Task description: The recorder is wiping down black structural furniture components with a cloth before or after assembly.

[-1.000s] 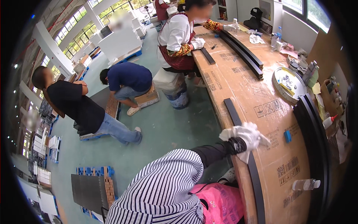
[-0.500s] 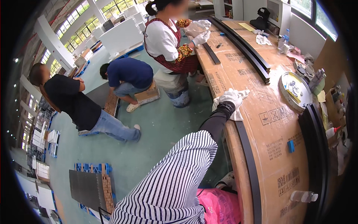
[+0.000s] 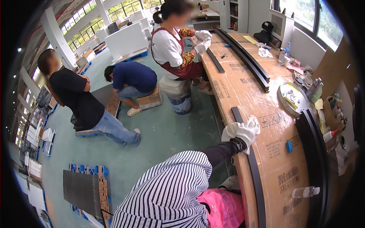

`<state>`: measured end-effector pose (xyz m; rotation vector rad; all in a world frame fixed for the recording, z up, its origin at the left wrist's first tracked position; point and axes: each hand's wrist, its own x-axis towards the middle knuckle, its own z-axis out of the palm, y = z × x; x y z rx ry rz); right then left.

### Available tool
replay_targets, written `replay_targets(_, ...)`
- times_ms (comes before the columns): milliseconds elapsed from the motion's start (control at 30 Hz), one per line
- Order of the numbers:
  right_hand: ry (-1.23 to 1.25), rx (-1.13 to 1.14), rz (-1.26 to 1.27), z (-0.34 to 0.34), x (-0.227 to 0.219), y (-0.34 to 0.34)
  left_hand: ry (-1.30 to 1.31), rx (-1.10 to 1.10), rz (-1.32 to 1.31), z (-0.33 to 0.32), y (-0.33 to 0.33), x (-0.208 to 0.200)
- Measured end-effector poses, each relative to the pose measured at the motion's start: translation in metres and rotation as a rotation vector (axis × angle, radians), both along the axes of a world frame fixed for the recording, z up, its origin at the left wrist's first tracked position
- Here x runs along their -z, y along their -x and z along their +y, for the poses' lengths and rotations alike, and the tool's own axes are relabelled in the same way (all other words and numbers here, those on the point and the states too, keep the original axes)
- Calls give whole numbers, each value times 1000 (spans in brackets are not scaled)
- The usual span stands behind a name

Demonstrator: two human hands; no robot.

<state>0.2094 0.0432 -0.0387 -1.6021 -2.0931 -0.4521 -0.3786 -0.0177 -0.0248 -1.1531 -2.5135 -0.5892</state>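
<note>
My left hand (image 3: 246, 133), in a white knitted glove below a dark cuff, is closed on a white cloth (image 3: 229, 132). Hand and cloth lie across a long black strip (image 3: 254, 171) at the near edge of the cardboard-covered table (image 3: 273, 152). The strip's far end sticks out beyond the cloth, and its near part runs down out of the picture. My right hand is not in view.
A small blue block (image 3: 289, 147), a clear bottle (image 3: 305, 192) and a round tray (image 3: 283, 102) lie on the table. Black bars stand along the right (image 3: 313, 152) and far side (image 3: 243, 57). Further up, a gloved co-worker (image 3: 171, 49) sits handling another black strip (image 3: 215, 60).
My left hand and the cloth have moved toward me along the black strip, uncovering its far end. The view has shifted slightly. The co-worker's hands have come closer together.
</note>
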Motion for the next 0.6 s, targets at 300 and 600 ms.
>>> replay_targets(300,65,54,-39,-10,-17,9,-79,499,371,3,-305,-5)
replay_targets(600,116,65,50,-11,-20,14,-227,778,310,17,-426,12)
